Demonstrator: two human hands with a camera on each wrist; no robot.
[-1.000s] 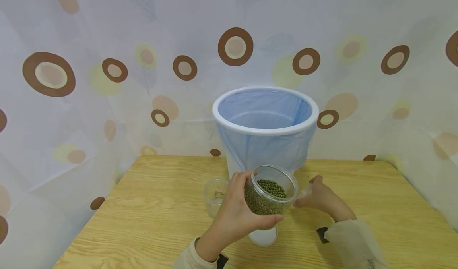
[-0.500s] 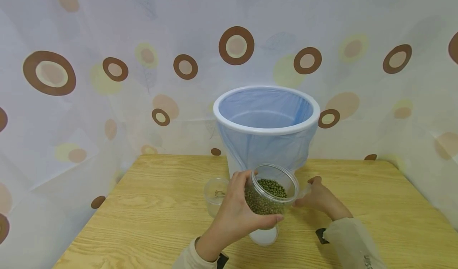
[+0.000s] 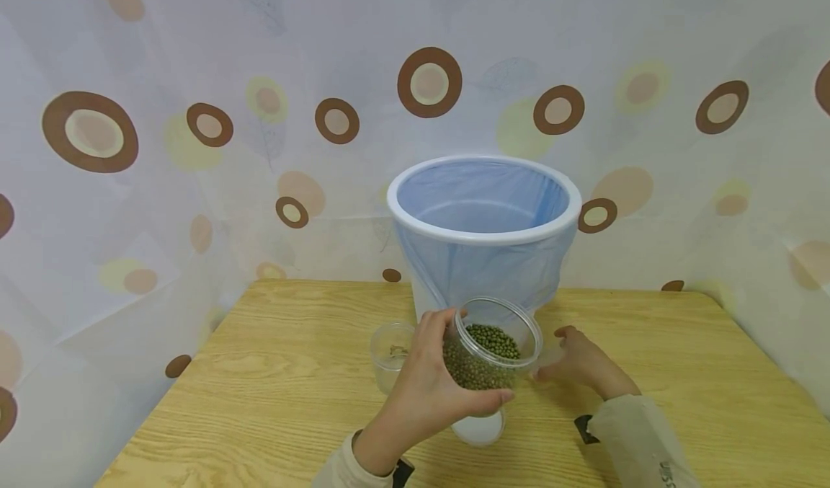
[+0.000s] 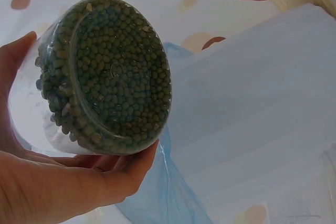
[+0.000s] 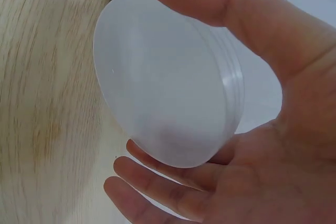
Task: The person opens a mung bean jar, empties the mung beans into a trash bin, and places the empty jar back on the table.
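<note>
My left hand (image 3: 428, 391) grips a clear round jar (image 3: 528, 340) by its side, thumb opposite the fingers. The jar tilts to the right, its mouth uncovered, with green mung beans (image 4: 118, 72) lying in it. To its right, my right hand (image 3: 586, 365) holds a translucent white round plastic piece (image 5: 157, 77) between thumb and fingers. A flat face and stepped edge show on that piece; whether it is a lid or a shallow cup I cannot tell. The jar and this piece are close together in the head view.
Behind the hands stands a large white bin (image 3: 483, 239) lined with a blue bag. A clear tub (image 3: 387, 376) with small brownish bits sits left of the jar. Below the jar a white round disc (image 3: 478, 429) lies on the wooden table (image 3: 272, 387).
My right hand has turned slightly and its index finger has dropped a little. The left hand and the jar stay nearly still.
</note>
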